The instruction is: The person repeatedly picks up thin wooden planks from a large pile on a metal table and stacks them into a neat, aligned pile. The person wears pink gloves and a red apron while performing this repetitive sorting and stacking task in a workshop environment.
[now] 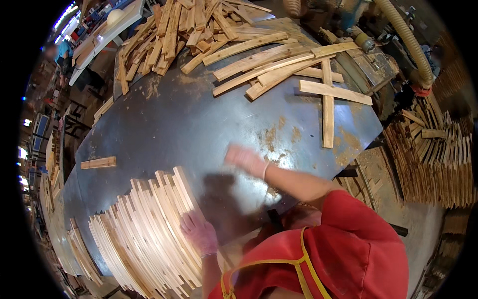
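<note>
My left hand (199,232), in a thin pale glove, lies against the right side of a row of wooden strips (149,224). Its fingers rest on the outermost strip and look stretched out, not wrapped round it. The pale strips stand closely side by side at the near left, their far ends uneven. My right hand (245,159), gloved the same way, is over the middle of the dark metal table (164,124). Motion smears its fingers, and I see no strip in it. A short wooden piece (98,163) lies alone beyond the row.
Loose boards (264,60) and a heap of wood pieces (184,25) cover the far side. Two boards cross at the far right (326,94). Sawdust lies in patches. Stacked wood (433,154) stands right of the table, below a ribbed hose (413,45). A person (64,52) is far left.
</note>
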Demonstrator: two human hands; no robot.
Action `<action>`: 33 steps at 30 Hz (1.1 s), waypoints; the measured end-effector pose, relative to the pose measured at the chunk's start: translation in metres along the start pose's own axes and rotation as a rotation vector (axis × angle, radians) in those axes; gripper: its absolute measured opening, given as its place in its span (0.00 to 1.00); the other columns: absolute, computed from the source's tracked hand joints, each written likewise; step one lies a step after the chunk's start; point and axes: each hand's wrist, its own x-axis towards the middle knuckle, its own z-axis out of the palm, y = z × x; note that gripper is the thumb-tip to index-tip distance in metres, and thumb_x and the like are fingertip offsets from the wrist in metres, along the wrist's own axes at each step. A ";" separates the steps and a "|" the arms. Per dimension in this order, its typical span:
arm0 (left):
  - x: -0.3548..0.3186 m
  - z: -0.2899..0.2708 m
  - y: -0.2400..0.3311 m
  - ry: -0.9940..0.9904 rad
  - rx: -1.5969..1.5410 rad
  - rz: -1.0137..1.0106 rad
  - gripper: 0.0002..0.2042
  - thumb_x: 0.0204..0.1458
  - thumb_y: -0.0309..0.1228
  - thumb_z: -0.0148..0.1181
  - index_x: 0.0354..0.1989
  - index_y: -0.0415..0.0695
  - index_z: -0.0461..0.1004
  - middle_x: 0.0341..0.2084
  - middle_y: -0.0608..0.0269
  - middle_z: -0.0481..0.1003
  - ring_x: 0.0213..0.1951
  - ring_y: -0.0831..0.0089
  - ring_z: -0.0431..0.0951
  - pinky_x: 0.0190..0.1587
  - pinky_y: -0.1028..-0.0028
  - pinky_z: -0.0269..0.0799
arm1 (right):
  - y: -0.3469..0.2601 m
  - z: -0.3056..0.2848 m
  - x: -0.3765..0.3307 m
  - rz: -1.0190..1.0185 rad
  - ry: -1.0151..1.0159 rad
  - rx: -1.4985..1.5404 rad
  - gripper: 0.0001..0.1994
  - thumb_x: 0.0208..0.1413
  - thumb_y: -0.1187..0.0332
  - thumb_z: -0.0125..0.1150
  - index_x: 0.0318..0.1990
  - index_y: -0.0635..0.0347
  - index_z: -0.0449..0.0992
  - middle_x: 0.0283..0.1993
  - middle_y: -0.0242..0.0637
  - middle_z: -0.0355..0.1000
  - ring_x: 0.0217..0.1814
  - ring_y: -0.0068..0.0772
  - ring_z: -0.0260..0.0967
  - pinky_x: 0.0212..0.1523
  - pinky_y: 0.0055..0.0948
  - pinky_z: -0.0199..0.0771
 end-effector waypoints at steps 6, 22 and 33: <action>0.017 0.003 0.005 0.058 -0.033 0.083 0.30 0.48 0.25 0.58 0.65 0.37 0.69 0.64 0.44 0.68 0.67 0.38 0.66 0.69 0.41 0.63 | 0.258 -0.164 0.034 1.316 1.346 0.817 0.16 0.65 0.54 0.72 0.50 0.55 0.81 0.39 0.35 0.78 0.36 0.32 0.75 0.33 0.35 0.74; 0.049 -0.050 0.083 -0.279 -0.556 0.036 0.38 0.55 0.40 0.71 0.73 0.40 0.65 0.67 0.38 0.71 0.67 0.41 0.73 0.69 0.52 0.70 | -0.146 -0.026 -0.052 1.346 0.295 1.308 0.30 0.61 0.71 0.73 0.69 0.61 0.69 0.53 0.37 0.78 0.53 0.32 0.77 0.54 0.33 0.81; 0.006 -0.026 0.043 -0.684 -2.037 -0.698 0.25 0.62 0.38 0.69 0.64 0.42 0.70 0.46 0.52 0.82 0.39 0.63 0.84 0.43 0.61 0.85 | -0.158 -0.029 -0.072 1.060 0.031 2.119 0.27 0.55 0.76 0.64 0.64 0.70 0.72 0.54 0.49 0.79 0.57 0.47 0.78 0.66 0.43 0.80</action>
